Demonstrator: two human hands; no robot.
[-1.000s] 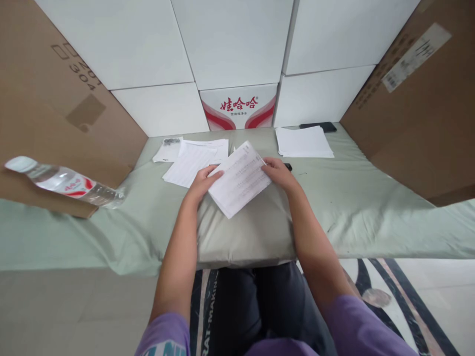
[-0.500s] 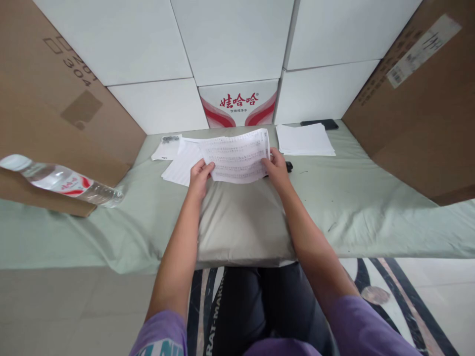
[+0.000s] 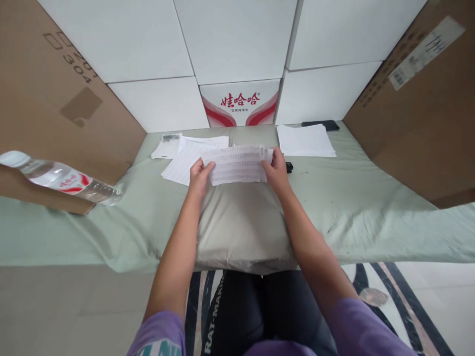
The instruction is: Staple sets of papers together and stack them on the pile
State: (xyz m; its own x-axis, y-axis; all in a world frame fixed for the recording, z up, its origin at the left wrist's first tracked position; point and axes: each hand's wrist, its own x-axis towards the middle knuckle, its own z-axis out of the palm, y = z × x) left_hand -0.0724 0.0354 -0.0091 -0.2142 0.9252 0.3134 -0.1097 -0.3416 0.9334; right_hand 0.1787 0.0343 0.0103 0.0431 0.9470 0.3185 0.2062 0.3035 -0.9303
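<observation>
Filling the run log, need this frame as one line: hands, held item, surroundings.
left hand: holds printed sheet left edge | right hand: holds right edge | sheet: over grey pad | nearby: loose papers, paper stack

White printed sheet (image 3: 237,165) — pale green cloth (image 3: 352,198) — purple sleeves (image 3: 356,329).

The scene is closed at the back by a wall of white boxes (image 3: 237,39), with a red-and-white printed carton (image 3: 239,103) set at its lower middle. To the left and right of that carton, large brown cardboard boxes (image 3: 52,94) are stood. In front of it a counter (image 3: 371,207) is covered with pale green cloth. Below the counter, pale patterned floor (image 3: 426,291) is seen.
</observation>
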